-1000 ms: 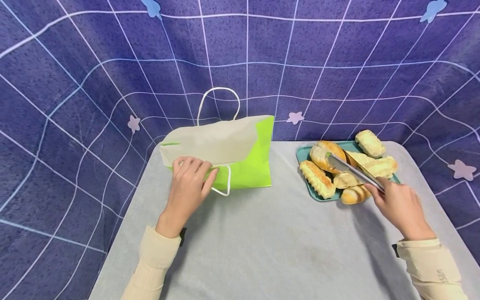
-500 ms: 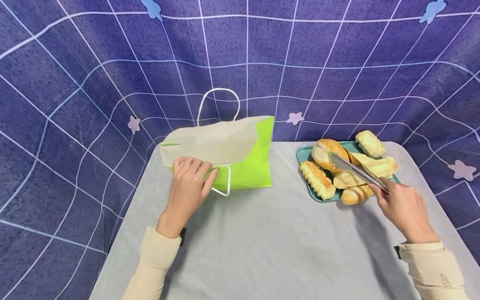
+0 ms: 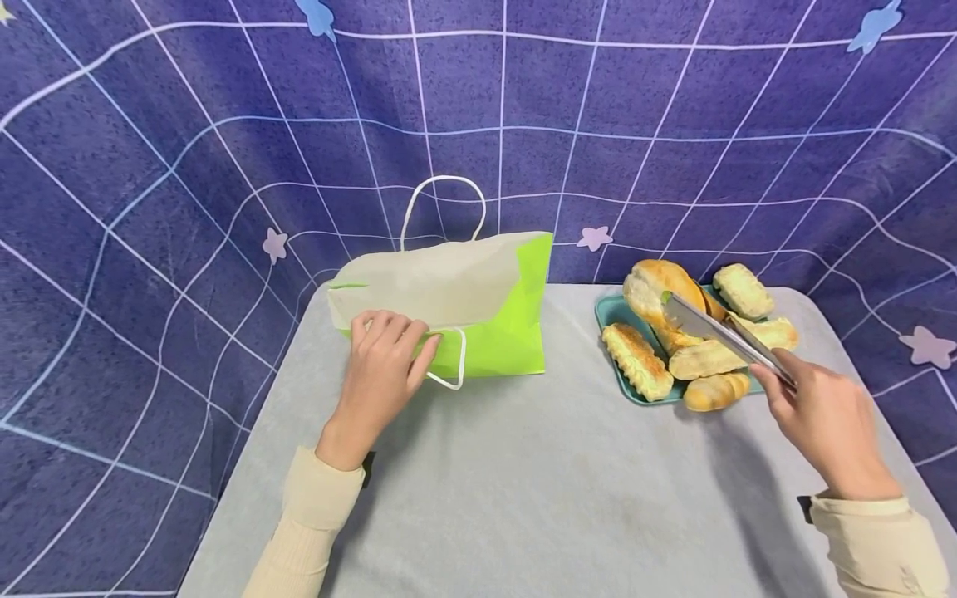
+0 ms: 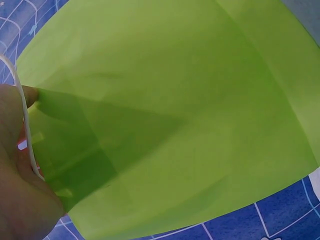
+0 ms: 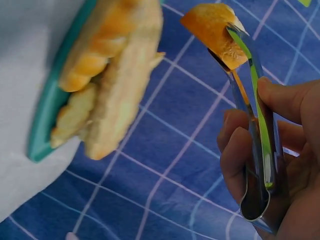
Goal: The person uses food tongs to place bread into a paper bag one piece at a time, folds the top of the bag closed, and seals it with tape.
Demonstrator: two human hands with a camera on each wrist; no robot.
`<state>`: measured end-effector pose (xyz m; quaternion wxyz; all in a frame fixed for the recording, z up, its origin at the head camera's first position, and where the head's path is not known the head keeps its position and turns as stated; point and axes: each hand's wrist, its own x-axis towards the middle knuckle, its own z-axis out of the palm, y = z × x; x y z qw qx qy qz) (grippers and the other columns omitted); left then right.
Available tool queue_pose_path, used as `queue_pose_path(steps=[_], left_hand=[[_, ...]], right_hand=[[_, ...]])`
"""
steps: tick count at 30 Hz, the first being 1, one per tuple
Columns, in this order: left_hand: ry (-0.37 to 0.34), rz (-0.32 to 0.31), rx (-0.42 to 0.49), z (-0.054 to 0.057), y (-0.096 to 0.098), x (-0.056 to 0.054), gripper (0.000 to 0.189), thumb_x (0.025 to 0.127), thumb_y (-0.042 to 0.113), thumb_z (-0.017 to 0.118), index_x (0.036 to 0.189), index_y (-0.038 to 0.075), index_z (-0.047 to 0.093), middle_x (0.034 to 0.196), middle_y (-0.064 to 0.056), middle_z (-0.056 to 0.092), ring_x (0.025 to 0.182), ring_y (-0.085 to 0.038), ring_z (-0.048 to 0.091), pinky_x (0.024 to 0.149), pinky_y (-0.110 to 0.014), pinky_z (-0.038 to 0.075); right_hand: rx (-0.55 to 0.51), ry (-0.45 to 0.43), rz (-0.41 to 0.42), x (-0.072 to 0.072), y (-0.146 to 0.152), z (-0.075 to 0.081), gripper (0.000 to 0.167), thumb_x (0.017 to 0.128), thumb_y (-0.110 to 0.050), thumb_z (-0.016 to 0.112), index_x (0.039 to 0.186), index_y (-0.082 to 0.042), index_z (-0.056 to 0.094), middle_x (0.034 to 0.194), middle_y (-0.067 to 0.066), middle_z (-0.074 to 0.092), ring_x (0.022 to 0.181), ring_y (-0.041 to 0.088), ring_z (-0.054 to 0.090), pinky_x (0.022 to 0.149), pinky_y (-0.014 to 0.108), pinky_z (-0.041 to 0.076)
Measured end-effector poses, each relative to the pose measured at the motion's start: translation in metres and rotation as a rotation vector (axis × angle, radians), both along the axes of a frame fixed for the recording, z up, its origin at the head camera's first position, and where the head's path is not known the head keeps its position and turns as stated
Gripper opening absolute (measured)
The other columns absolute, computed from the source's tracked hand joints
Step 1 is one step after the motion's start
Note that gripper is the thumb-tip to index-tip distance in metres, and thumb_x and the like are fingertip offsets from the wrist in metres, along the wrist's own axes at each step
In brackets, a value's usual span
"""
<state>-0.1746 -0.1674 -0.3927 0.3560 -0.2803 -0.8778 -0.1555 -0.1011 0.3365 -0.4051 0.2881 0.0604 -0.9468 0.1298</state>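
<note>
I read this over my feed as a small curtained booth: blue-violet cloth printed with pale grid lines [image 3: 643,100] drapes round from nine o'clock through twelve to three, a lilac five-pointed star [image 3: 594,238] near twelve, enclosing a pale grey cloth-covered table [image 3: 523,473] at six. The wider room I can't tell.

No words, brands or numbers could be read in the head and wrist views.

A small mark [image 3: 910,576] on the right sleeve [image 3: 871,536] was too small to make out. The green paper bag [image 3: 501,353] turned panels without legible print to the head and left wrist cameras, and the metal tongs [image 3: 706,326] showed no readable maker's name. Pale stars [image 3: 594,238] and grid lines [image 3: 502,91] patterned the blue cloth backdrop [image 3: 538,83] without letters.
</note>
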Motion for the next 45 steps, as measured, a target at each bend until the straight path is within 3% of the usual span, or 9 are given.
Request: queue_pose_path(steps=[3,9,15,22,28,38,45], left_hand=[[-0.001,0.004,-0.001,0.0,-0.001,0.0,0.024,0.1,0.028,0.055,0.088,0.009,0.064,0.081,-0.007,0.062,0.088,-0.031,0.056,0.094,-0.054,0.034],[0.007,0.007,0.004,0.001,-0.002,0.0,0.024,0.099,0.028,0.057,0.087,0.008,0.065,0.08,-0.008,0.062,0.088,-0.031,0.057,0.094,-0.054,0.035],[0.011,0.005,-0.003,0.001,-0.001,-0.001,0.024,0.098,0.028,0.06,0.087,0.008,0.064,0.08,-0.008,0.062,0.088,-0.032,0.057,0.093,-0.054,0.036],[0.014,0.004,-0.001,0.0,0.001,0.0,0.023,0.098,0.028,0.06,0.086,0.008,0.064,0.08,-0.007,0.062,0.087,-0.031,0.057,0.093,-0.054,0.036],[0.018,-0.001,-0.001,-0.002,0.001,0.001,0.023,0.097,0.028,0.061,0.086,0.008,0.064,0.08,-0.007,0.062,0.087,-0.031,0.058,0.093,-0.054,0.036],[0.023,-0.007,0.006,-0.001,0.0,0.003,0.024,0.098,0.028,0.06,0.086,0.008,0.064,0.08,-0.007,0.062,0.086,-0.03,0.057,0.093,-0.054,0.036],[0.041,-0.013,0.012,0.0,0.0,0.003,0.024,0.098,0.027,0.06,0.086,0.008,0.065,0.08,-0.007,0.062,0.086,-0.031,0.058,0.091,-0.054,0.036]], right_hand=[[-0.003,0.054,0.016,0.002,-0.008,0.013,0.031,0.085,-0.019,0.075,0.107,0.003,0.07,0.063,0.018,0.063,0.047,0.041,0.054,0.043,0.056,0.034],[0.038,0.158,0.074,0.007,-0.025,0.04,0.03,0.083,-0.019,0.076,0.104,0.001,0.07,0.055,0.007,0.051,0.043,0.016,0.038,0.04,0.037,0.026],[0.025,0.226,0.128,0.01,-0.04,0.061,0.039,0.09,-0.034,0.07,0.108,0.001,0.072,0.064,0.011,0.062,0.048,0.014,0.045,0.043,0.035,0.032],[-0.048,0.26,0.219,0.006,-0.068,0.079,0.045,0.092,-0.039,0.068,0.113,0.001,0.073,0.079,0.015,0.072,0.058,0.014,0.055,0.058,0.031,0.041],[-0.093,0.298,0.351,-0.007,-0.092,0.091,0.059,0.096,-0.055,0.055,0.112,-0.001,0.074,0.076,0.009,0.07,0.056,0.005,0.05,0.054,0.018,0.039],[-0.075,0.228,0.522,-0.025,-0.13,0.107,0.033,0.096,-0.034,0.065,0.112,-0.006,0.073,0.072,-0.005,0.063,0.056,0.003,0.049,0.052,0.017,0.038],[-0.037,0.222,0.573,-0.046,-0.151,0.108,0.032,0.089,-0.022,0.073,0.114,-0.003,0.073,0.079,0.004,0.07,0.053,0.005,0.048,0.049,0.029,0.041]])
